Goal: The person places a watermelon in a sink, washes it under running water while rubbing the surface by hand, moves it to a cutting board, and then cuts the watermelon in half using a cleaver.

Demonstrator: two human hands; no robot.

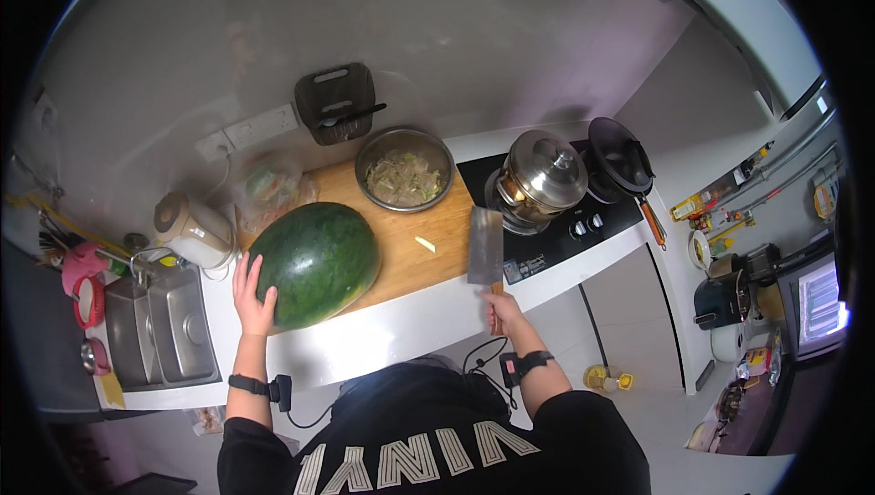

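Note:
A large dark green watermelon (318, 262) lies on the left part of a wooden cutting board (396, 273). My left hand (254, 300) rests with spread fingers against its left side. The wooden handle of a cleaver (486, 245) is gripped in my right hand (502, 310), its broad blade pointing away from me at the board's right edge. Between melon and blade, a small pale yellow piece of food (425, 244) sits on the board. Behind it stands a steel bowl (405, 204) holding shredded food (403, 179). The melon's underside is hidden.
Right of the board, a lidded steel pot (545, 170) and a black wok (618, 156) stand on a black cooktop (554, 249). A plastic bag (270, 187) and an electric kettle (191, 228) are behind the melon. A double steel sink (184, 324) is at far left.

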